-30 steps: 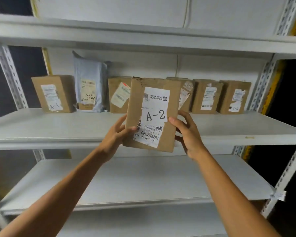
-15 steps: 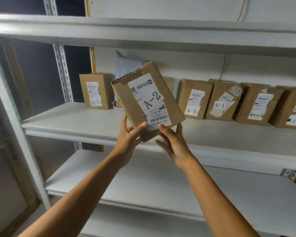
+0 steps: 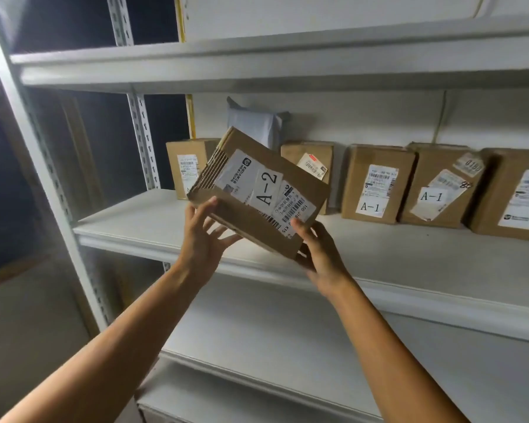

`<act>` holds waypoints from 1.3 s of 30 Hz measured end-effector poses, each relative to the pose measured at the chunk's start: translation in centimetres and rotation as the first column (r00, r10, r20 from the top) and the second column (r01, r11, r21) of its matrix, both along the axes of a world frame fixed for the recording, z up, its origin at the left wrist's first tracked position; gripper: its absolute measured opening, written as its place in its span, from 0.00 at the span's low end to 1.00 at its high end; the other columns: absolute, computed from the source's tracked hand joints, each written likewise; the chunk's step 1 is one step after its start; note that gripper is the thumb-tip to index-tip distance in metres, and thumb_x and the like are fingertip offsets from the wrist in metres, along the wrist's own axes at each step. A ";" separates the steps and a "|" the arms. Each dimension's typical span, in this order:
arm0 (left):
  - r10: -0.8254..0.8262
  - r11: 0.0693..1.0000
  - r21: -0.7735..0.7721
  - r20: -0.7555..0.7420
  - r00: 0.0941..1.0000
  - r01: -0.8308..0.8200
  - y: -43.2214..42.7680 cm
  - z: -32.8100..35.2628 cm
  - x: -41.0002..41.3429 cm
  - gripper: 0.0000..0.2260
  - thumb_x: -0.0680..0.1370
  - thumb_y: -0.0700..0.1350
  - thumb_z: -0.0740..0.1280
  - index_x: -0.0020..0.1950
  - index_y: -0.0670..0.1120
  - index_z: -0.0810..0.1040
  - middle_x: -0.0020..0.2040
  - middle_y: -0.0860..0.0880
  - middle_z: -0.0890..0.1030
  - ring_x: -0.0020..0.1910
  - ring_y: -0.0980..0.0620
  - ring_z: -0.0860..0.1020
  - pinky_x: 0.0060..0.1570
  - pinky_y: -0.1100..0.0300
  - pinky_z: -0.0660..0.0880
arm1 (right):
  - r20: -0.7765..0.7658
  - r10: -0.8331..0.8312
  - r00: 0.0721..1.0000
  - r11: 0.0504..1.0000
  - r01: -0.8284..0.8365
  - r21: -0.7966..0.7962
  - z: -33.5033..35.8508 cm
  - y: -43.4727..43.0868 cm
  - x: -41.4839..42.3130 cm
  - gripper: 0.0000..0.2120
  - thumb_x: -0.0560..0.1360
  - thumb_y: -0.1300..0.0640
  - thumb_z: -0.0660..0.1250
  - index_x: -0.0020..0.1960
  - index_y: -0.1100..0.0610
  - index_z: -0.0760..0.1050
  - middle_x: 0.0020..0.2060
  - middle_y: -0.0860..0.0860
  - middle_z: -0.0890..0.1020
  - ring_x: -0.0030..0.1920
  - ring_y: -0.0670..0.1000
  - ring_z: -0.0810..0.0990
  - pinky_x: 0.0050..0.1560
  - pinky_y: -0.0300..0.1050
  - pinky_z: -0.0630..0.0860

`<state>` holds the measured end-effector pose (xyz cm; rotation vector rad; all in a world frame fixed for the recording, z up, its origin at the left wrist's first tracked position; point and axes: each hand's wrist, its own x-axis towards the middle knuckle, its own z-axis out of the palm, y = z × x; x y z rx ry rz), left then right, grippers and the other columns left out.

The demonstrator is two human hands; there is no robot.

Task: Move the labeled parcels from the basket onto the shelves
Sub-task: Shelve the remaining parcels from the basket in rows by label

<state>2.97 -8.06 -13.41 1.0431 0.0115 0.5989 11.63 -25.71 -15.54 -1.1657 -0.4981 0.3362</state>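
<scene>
I hold a flat brown cardboard parcel (image 3: pixel 258 193) with a white label reading A-2, tilted with its label turned sideways, in front of the middle shelf (image 3: pixel 141 227). My left hand (image 3: pixel 203 236) holds its lower left corner, thumb on the front and fingers beneath. My right hand (image 3: pixel 316 251) grips its lower right corner, thumb on the label. Along the back of the same shelf stand several brown boxes, two of them marked A-1 (image 3: pixel 376 184) (image 3: pixel 440 184), and a grey mailer bag (image 3: pixel 254 123). The basket is out of view.
A white metal shelving unit fills the view, with an upper shelf (image 3: pixel 257 65) overhead and a lower shelf (image 3: pixel 287 346) beneath my arms. A perforated upright post (image 3: pixel 144 141) stands at the left, beside a dark gap.
The view has swung left and closer to the shelf. The A-2 parcel has rotated from upright to strongly tilted, and both hands have shifted to its lower corners.
</scene>
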 end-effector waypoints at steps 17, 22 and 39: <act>0.059 0.935 0.355 -0.219 0.974 0.023 7.5 -0.2 3.1 0.41 0.60 0.60 0.73 0.69 0.47 0.66 0.62 0.44 0.75 0.60 0.43 0.77 0.61 0.44 0.75 | 0.000 -0.068 0.998 0.995 0.068 0.072 -0.7 4.0 4.6 0.48 0.62 0.52 0.77 0.75 0.48 0.55 0.52 0.43 0.81 0.59 0.44 0.77 0.66 0.51 0.71; -0.215 0.843 0.405 -0.351 0.911 0.355 11.5 -1.4 4.5 0.45 0.54 0.63 0.79 0.67 0.54 0.70 0.66 0.45 0.74 0.60 0.40 0.77 0.59 0.45 0.75 | -0.116 -0.203 0.972 0.964 0.219 0.152 0.6 7.6 6.5 0.44 0.58 0.46 0.82 0.69 0.55 0.67 0.64 0.52 0.78 0.68 0.50 0.72 0.73 0.55 0.63; -0.041 0.811 0.579 -0.084 0.996 0.083 18.7 -2.2 9.4 0.47 0.65 0.50 0.78 0.75 0.56 0.51 0.69 0.52 0.71 0.65 0.55 0.73 0.65 0.54 0.70 | 0.030 -0.238 0.971 0.968 0.235 0.087 3.2 19.9 6.0 0.33 0.65 0.50 0.75 0.66 0.41 0.67 0.58 0.48 0.82 0.56 0.53 0.82 0.47 0.57 0.81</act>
